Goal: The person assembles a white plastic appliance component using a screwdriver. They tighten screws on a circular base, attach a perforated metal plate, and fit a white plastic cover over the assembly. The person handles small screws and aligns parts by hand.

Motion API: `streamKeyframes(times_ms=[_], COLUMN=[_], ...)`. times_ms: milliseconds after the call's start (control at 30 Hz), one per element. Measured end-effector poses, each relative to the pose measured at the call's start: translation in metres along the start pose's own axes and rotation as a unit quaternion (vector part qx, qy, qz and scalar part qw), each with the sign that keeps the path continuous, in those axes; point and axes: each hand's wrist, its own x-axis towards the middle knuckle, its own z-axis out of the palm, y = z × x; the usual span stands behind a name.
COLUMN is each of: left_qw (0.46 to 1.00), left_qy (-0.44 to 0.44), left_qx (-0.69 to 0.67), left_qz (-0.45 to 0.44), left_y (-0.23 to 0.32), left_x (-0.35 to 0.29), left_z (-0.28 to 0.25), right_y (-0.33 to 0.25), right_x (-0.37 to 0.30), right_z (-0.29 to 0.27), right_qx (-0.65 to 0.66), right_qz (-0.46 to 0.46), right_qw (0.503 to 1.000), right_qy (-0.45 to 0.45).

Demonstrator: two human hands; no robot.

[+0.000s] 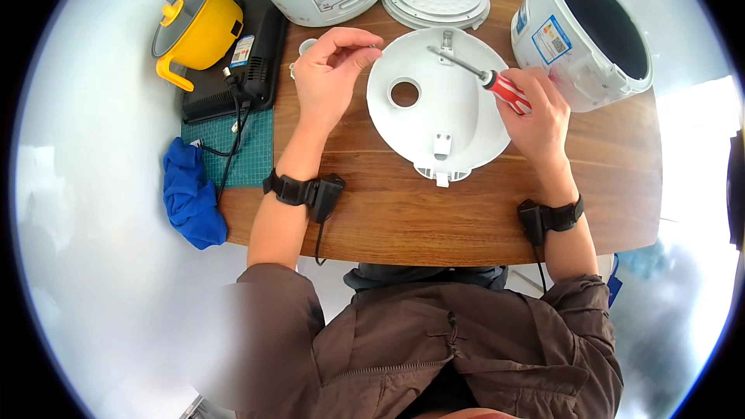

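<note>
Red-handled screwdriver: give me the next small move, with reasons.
Perhaps bring the left hand toward the tip of the screwdriver: that hand seems to pinch a tiny item, too small to identify, while the right hand holds the tool, tip pointing leftward.

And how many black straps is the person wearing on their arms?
2: a left black strap around the left forearm, and a right black strap around the right forearm. Any under the sleeves wouldn't show.
</note>
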Motion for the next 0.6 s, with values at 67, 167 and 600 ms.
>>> streamKeyframes(times_ms=[67, 167, 600], left_qw=[0.998, 0.995, 0.983], left_qy=[-0.041, -0.072, -0.108], left_qx=[-0.032, 0.003, 0.075], left_qz=[0.041, 0.068, 0.128], left_y=[0.006, 0.005, 0.003], left_x=[-0.005, -0.009, -0.012], left_z=[0.003, 0.006, 0.011], right_y=[-0.002, -0.005, -0.004], right_x=[0.001, 0.002, 0.001], right_z=[-0.001, -0.002, -0.002], right_qx=[-0.015, -0.028, -0.054], right_qz=[-0.022, -0.04, -0.068], right_qw=[1.0, 0.999, 0.996], right_qy=[-0.007, -0.012, -0.034])
